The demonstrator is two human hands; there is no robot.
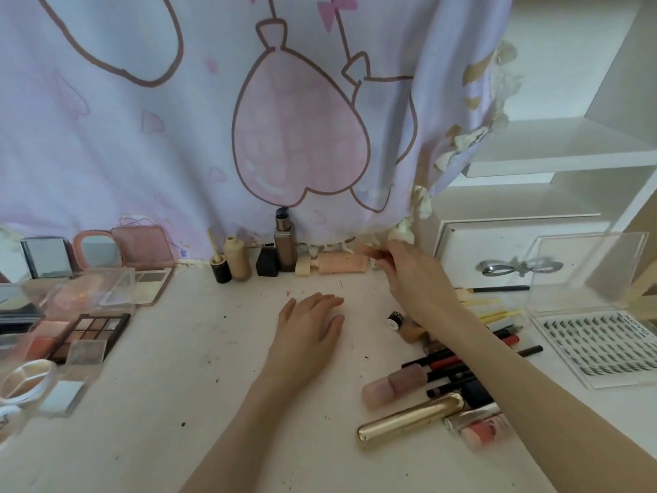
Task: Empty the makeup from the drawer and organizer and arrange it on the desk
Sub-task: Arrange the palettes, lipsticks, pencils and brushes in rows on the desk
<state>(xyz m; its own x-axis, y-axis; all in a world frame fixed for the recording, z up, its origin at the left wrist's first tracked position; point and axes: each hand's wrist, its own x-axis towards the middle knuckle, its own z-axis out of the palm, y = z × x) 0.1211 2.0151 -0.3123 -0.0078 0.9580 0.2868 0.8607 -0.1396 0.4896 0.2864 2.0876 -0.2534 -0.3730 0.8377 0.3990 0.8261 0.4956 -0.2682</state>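
At far left on the desk I note a cluster of open palettes: a dark eyeshadow palette, a pink compact with its lid raised, and a small round mirror behind them. The items at the extreme left edge are blurred and I cannot identify them.

Along the back edge, under the balloon-print curtain, stand a small black cap with a wand, a beige bottle, a black block, a tall brown tube, and a peach tube lying on its side.

My left hand lies flat on the bare desk at centre, fingers straight and relaxed, holding nothing. My right hand reaches to the back edge, its fingertips at the right end of the peach tube; motion blur prevents me from telling whether they pinch anything. The right forearm crosses over a heap of pencils and lip tubes, hiding part of it. In front lie a pink bottle and a gold tube.

At right sit a white drawer box with a silver bow handle, a clear acrylic lid, and a tray of false lashes. Its printing is not legible.
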